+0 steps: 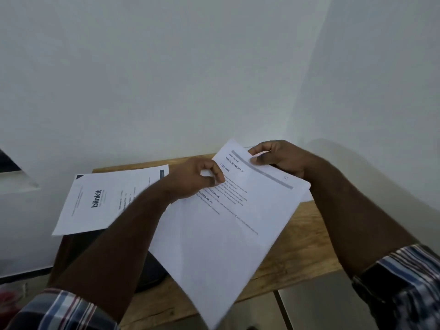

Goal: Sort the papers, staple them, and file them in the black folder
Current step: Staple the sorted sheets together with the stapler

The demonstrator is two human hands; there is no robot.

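Note:
A stack of white printed sheets [228,236] is held tilted above a small wooden table [297,253]. My right hand [281,158] pinches the stack's far top corner. My left hand [197,178] grips its left edge, fingers curled over the print. A second set of papers with a "blinkit" logo [100,201] lies at the table's left, hanging over the edge. A dark object, possibly the black folder [152,272], shows under my left forearm, mostly hidden. No stapler is in view.
A white wall [214,79] rises right behind the table. The table's front edge runs across the bottom, with grey floor [316,306] below at the right. A dark patch [8,160] shows at the far left.

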